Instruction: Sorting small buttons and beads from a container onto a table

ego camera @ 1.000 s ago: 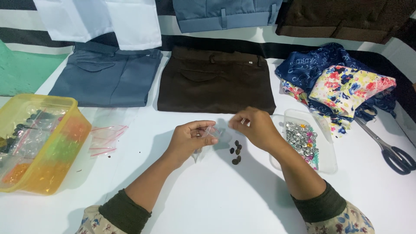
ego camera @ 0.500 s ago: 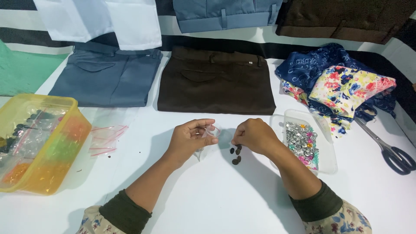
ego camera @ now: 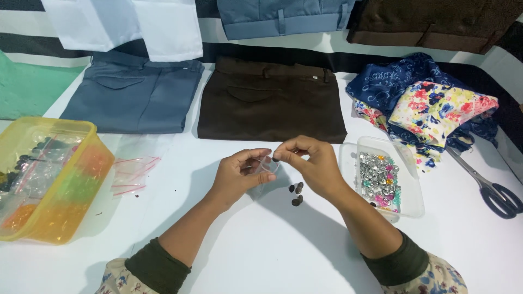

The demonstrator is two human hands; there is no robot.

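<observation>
Here, at the middle of the white worktop (ego camera: 283, 250), I see my left hand (ego camera: 239, 174) pinching a small clear plastic bag (ego camera: 266, 166) between thumb and fingers, closed on it. My right hand (ego camera: 310, 163) meets it from the right, its fingertips pinched at the bag's top edge, where something small and dark shows; I cannot tell what. Just near of the two hands, a few dark buttons (ego camera: 297, 194) lie loose on the worktop, apart from the bag. To the right sits a clear tray (ego camera: 412, 204) of shiny, coloured studs, and further right a pair of scissors (ego camera: 493, 188). At the left stands a yellow tub (ego camera: 81, 188) with filled bags in it, and a few empty clear bags (ego camera: 133, 169) lie beside it. On the far side lie folded brown trousers (ego camera: 272, 103), grey-blue trousers (ego camera: 131, 98) to their left, and floral cloth (ego camera: 430, 106) at the far right.
</observation>
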